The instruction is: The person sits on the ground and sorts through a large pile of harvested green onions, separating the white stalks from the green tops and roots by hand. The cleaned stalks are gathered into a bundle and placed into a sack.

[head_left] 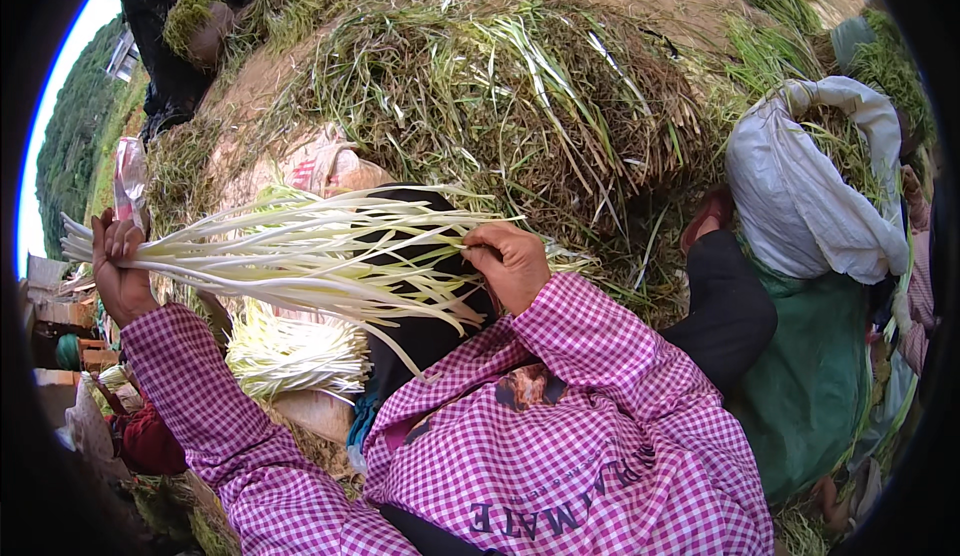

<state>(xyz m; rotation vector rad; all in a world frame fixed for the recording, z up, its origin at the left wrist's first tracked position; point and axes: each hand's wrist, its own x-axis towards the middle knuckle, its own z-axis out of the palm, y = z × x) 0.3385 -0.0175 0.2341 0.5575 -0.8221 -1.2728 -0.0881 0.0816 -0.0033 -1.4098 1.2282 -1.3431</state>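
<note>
A bunch of long, pale yellow-white stalks, like blanched chives (300, 248), stretches sideways in front of me. My left hand (120, 263) grips it near its left end, and short ends stick out beyond the fist. At the loose right end, my right hand (510, 260) pinches the tip of one or a few stalks between thumb and fingers. Below the held bunch, a neat pile of similar pale stalks (296, 350) lies at my left side. The bunch partly covers my dark-trousered leg and the printed sack (330, 166) behind it.
A large heap of dried and green grassy trimmings (495, 106) lies ahead on bare earth. To the right, a white woven sack (810, 181) of greenery stands above a green sack (802, 376). Another person's dark-clothed legs (161, 38) show at upper left. Bricks (67, 312) sit at far left.
</note>
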